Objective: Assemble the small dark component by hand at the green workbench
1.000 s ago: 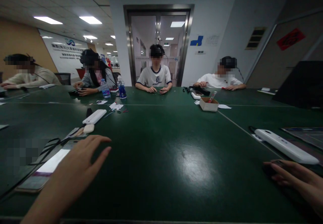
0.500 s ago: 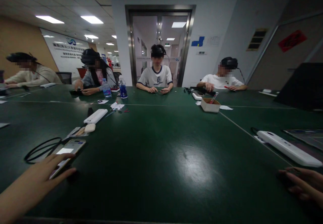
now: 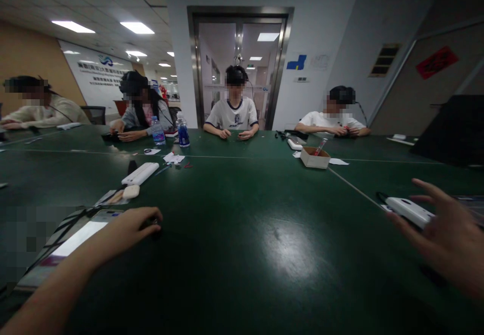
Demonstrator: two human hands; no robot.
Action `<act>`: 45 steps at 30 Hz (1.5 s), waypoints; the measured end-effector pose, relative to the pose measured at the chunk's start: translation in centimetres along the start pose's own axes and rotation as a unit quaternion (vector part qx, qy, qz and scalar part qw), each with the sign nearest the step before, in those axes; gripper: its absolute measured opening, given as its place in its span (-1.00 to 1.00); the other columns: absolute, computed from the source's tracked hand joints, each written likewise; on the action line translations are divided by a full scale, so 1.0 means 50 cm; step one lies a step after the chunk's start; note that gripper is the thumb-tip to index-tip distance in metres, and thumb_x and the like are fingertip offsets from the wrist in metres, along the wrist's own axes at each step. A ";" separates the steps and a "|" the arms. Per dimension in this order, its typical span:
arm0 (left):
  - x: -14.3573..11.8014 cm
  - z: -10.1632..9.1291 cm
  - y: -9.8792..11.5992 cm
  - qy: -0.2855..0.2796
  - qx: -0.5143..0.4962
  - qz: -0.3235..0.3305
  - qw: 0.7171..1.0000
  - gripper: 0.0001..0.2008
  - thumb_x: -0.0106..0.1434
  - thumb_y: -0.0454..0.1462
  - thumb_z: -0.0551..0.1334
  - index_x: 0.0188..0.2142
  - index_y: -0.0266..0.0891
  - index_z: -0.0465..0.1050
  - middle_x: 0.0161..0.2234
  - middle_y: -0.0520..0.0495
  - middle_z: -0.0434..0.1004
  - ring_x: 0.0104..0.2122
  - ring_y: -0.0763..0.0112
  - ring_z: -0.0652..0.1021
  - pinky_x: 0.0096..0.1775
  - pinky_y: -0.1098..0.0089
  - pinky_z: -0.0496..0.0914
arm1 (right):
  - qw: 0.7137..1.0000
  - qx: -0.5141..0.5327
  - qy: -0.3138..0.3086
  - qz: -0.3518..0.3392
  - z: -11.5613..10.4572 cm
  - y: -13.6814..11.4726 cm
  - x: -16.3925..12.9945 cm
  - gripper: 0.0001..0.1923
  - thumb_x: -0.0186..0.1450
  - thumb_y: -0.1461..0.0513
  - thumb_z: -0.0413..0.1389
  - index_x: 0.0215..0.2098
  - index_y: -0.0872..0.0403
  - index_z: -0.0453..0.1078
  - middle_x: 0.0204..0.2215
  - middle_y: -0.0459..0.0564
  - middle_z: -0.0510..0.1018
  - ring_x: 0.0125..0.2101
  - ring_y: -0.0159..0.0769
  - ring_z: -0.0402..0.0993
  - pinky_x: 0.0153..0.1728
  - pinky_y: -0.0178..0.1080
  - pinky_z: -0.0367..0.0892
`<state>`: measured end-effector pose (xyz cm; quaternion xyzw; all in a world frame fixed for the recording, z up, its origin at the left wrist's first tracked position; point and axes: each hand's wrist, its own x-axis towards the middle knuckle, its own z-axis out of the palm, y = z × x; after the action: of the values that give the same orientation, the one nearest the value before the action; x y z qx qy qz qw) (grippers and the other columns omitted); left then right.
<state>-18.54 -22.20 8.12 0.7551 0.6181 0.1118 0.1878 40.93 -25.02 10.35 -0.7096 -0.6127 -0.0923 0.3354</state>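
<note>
My left hand point(image 3: 138, 220) is low over the green table point(image 3: 234, 209) with its fingers curled down. Whatever small dark item may be between the fingertips is hidden in shadow. Under and beside that wrist lies a phone point(image 3: 81, 237) with a bright white patch on its screen, partly covered by my forearm. A black cable point(image 3: 70, 219) runs near it. On the right, my right hand point(image 3: 448, 229) is raised with fingers spread and nothing visible in them. Behind those fingers a long white device point(image 3: 406, 209) rests on the table, partly covered.
Past my left hand are a white earbud case point(image 3: 131, 191) and another white device point(image 3: 140, 174). Farther off stand two bottles point(image 3: 183, 131) and a small open cardboard box point(image 3: 315, 159). Several people wearing headsets sit around the far side, one person point(image 3: 234, 113) straight across.
My left hand has moved right, off the phone, and its fingers have curled. My right hand has risen and spread its fingers. The person at far right has drawn both hands together.
</note>
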 end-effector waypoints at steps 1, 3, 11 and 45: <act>0.030 0.000 0.020 -0.003 -0.008 0.027 1.000 -0.74 0.14 -0.09 0.12 -0.25 -0.10 0.47 -0.26 -0.04 0.52 -0.25 0.24 0.50 -0.23 0.33 0.34 | 0.999 0.024 -0.017 -0.017 0.012 -0.051 0.016 -0.19 0.11 -0.05 0.10 0.25 0.00 -0.03 -0.07 0.24 0.36 -0.55 -0.28 0.28 -0.50 -0.12 0.30; 0.097 0.003 0.058 -0.015 -0.031 0.074 0.997 -0.76 0.12 -0.12 0.16 -0.25 -0.12 0.46 -0.29 -0.02 0.51 -0.29 0.29 0.50 -0.26 0.38 0.33 | 0.986 0.093 -0.127 -0.055 0.055 -0.146 0.044 -0.37 0.18 0.01 0.07 0.17 0.00 0.12 -0.13 0.15 0.42 -0.61 -0.40 0.23 -0.56 -0.24 0.27; 0.381 0.112 0.172 0.072 -0.427 0.093 0.897 -0.71 0.03 -0.23 0.32 -0.25 -0.28 0.38 -0.37 -0.08 0.48 -0.44 0.43 0.51 -0.33 0.40 0.41 | 0.770 0.429 -0.470 0.041 0.385 -0.368 0.126 -0.59 0.16 0.16 0.20 -0.06 0.11 0.27 -0.39 -0.01 0.48 -0.59 -0.37 0.46 -0.59 -0.34 0.38; 0.467 0.233 0.213 0.143 -0.546 0.050 0.824 -0.70 0.04 -0.14 0.32 -0.34 -0.32 0.37 -0.54 0.01 0.42 -0.56 0.53 0.43 -0.51 0.51 0.30 | 0.648 0.675 -0.315 0.158 0.533 -0.405 0.136 -0.86 0.19 0.35 0.18 -0.26 0.19 0.35 -0.46 0.01 0.55 -0.62 -0.44 0.48 -0.55 -0.43 0.45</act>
<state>0.53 -2.85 0.61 0.5346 0.4369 0.5469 0.4735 16.20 -3.33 1.19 -0.3591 -0.4533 0.6302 0.5181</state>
